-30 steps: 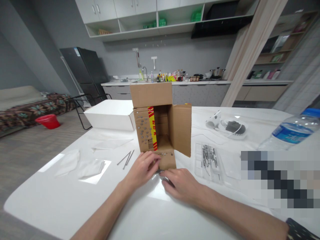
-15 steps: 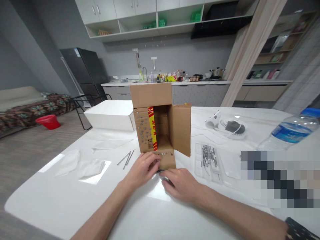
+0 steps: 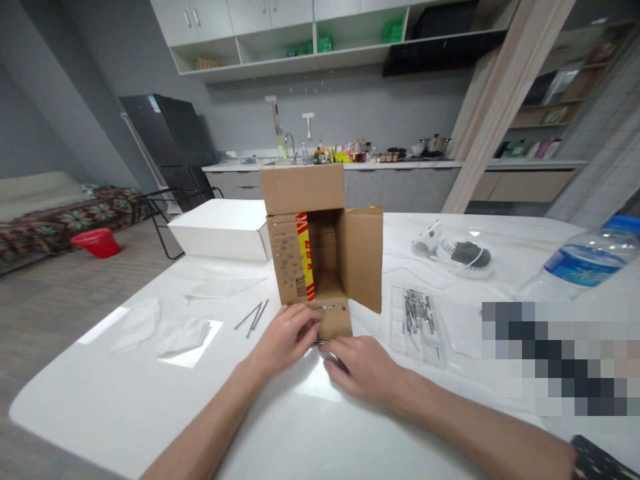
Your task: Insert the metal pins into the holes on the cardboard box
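An opened cardboard box [image 3: 324, 247] stands before me, and its lower flap [image 3: 334, 327] hangs down toward the table. My left hand [image 3: 290, 333] is closed at the left side of this flap, thumb and fingers curled. My right hand [image 3: 363, 367] is closed at the flap's front edge, with its fingertips near my left thumb. Between both hands' fingertips shows a thin dark metal nail [image 3: 319, 342], mostly hidden by the fingers. A row of round nail heads [image 3: 327, 308] dots the flap's upper part. More round heads cover the left flap [image 3: 285, 257].
Loose long nails [image 3: 255, 319] lie left of my hands. A clear divided case [image 3: 417, 327] with nails sits to the right. Behind are a white box [image 3: 223, 230], a white device with a cable [image 3: 465, 257] and a water bottle [image 3: 580, 263]. Plastic bags [image 3: 183, 335] lie left.
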### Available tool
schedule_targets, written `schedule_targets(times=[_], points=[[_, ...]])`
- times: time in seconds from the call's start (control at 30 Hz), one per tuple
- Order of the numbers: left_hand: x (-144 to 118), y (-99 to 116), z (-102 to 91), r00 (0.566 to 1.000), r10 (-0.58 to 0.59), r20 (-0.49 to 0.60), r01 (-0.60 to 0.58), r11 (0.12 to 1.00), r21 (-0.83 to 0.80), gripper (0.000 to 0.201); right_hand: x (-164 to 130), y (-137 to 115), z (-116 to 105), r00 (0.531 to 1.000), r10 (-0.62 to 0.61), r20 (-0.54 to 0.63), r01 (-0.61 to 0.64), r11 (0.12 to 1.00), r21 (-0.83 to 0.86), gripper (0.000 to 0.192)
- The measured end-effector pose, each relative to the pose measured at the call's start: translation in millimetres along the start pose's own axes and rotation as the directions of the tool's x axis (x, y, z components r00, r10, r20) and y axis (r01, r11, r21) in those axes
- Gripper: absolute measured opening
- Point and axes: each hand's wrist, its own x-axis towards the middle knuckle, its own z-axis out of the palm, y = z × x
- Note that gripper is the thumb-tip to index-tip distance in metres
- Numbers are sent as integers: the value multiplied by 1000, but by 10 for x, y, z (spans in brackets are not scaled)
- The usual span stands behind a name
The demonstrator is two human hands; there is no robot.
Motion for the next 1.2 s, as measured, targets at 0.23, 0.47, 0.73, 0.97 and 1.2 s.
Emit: schedule_targets(times=[0.23,0.47,0.73,0.97,1.2], points=[[2,-9,5,1000,9,3,-9,1000,5,8,4,4,13,1000,-3,-10,3,1000,2,23],[3,14,-7,1000,-2,8,2,1000,14,8,-7,2,6,1000,-4,-7,4,1000,8,24],[-4,-2,1,1000,-7,15,7,1000,13,8,6,7,-2,1000,-5,-1,5,1000,17,25],[-10,-14,9,999,-33,29,32,999,21,9,2,6,-4,1000,1,6,-1,1000,22,25],[-1,-28,22,1000,-15,15,15,1000,19,9,4,-20,-28,1000,3,9,-3,1000,27,25]])
